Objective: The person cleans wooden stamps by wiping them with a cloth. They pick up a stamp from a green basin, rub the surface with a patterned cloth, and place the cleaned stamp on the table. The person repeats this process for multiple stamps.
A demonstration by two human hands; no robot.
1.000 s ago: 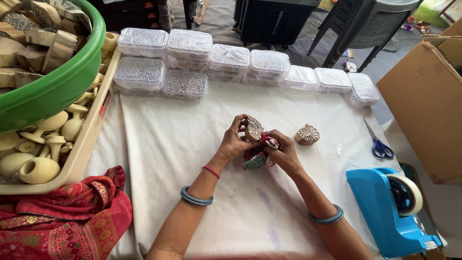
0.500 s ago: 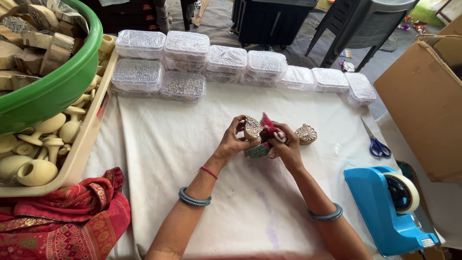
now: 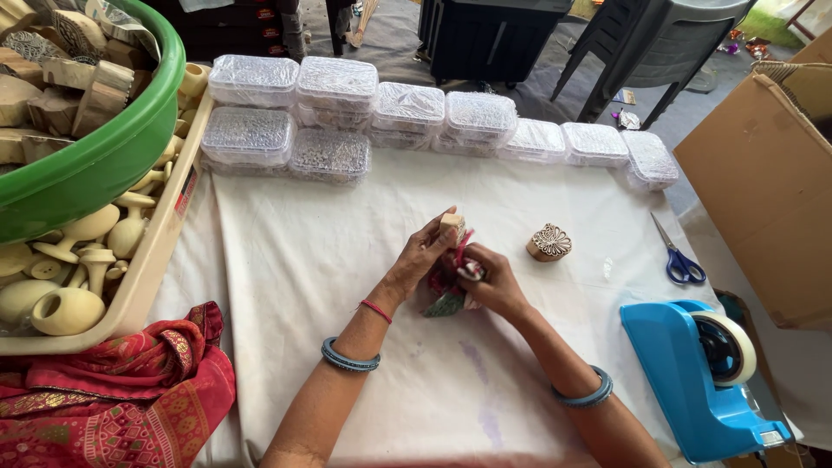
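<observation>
head view: we wrap a carved wooden block (image 3: 451,225), left hand (image 3: 422,254) pinching it, right hand (image 3: 490,279) clutching patterned cloth (image 3: 446,295); next wants snug, careful folding.

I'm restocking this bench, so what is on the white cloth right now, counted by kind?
Clear plastic boxes: 9 seen from above; lower layers are hard to tell
Carved wooden block lying free: 1
Wooden block in the left hand: 1
Scissors: 1
Blue tape dispenser: 1
Total: 13
</observation>
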